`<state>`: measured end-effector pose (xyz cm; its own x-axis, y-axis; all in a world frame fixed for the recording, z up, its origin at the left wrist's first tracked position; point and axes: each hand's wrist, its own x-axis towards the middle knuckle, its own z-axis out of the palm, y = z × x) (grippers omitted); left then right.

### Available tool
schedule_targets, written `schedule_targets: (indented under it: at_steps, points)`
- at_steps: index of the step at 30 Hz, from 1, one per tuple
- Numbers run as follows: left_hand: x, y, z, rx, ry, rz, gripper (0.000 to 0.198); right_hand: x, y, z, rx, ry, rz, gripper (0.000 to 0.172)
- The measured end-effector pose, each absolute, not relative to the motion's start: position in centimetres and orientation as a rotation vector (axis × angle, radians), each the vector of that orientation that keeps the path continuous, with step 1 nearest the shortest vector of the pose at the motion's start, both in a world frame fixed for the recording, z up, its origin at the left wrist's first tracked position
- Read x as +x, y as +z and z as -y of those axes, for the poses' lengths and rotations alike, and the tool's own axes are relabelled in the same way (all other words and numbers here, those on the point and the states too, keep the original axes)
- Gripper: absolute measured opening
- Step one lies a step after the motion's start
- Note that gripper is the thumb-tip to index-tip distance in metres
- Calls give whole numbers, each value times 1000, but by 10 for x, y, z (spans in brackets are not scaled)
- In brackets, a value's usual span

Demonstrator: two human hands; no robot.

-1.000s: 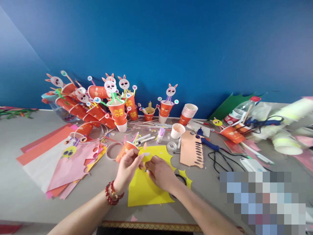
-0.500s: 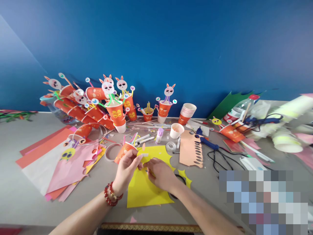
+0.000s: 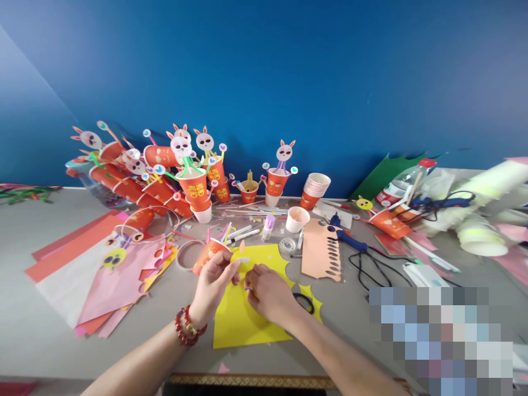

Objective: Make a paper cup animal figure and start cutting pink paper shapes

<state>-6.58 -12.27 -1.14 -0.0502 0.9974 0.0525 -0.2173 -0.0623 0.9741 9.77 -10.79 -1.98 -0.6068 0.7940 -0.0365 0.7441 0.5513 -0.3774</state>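
Note:
My left hand point(image 3: 214, 286), with a red bead bracelet on its wrist, pinches a small yellow paper cutout point(image 3: 246, 265) with a white strip stuck on it. My right hand point(image 3: 267, 294) is closed beside it, fingertips at the cutout's lower edge, gripping something too small to name. Both hands hover over a yellow paper sheet point(image 3: 239, 324) with circles cut from its edge. An orange paper cup point(image 3: 208, 253) holding coloured sticks lies tipped just behind my left hand.
Orange cup rabbits point(image 3: 193, 187) crowd the back left by the blue wall. Pink and orange paper sheets point(image 3: 103, 275) lie left. A stack of cups point(image 3: 315, 190), a white cup point(image 3: 297, 219), a blue glue gun point(image 3: 348, 239), a peach cutout sheet point(image 3: 319, 253) and scissors point(image 3: 305, 302) lie right.
The hands stay together over the yellow sheet; my right hand's fingers have shifted slightly at the cutout. The view has drifted a little.

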Motion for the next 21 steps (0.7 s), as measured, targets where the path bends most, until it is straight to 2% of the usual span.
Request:
schedule_targets:
  at_steps: [5, 9, 14, 17, 21]
  points:
    - [-66, -13, 123, 1045, 1364, -1044, 26, 99, -18, 109, -1254, 614, 2618, 17]
    - [-67, -16, 124, 939, 1333, -941, 24, 113, -14, 101, -1214, 802, 2332, 24]
    - [-66, -15, 122, 684, 1184, -691, 18, 133, -10, 88, -1100, 1287, 1600, 10]
    - [-65, -14, 121, 498, 951, -473, 19, 135, -5, 90, -997, 1590, 1221, 19]
    - [-63, -17, 124, 294, 737, -236, 25, 131, 3, 98, -845, 1804, 1044, 20]
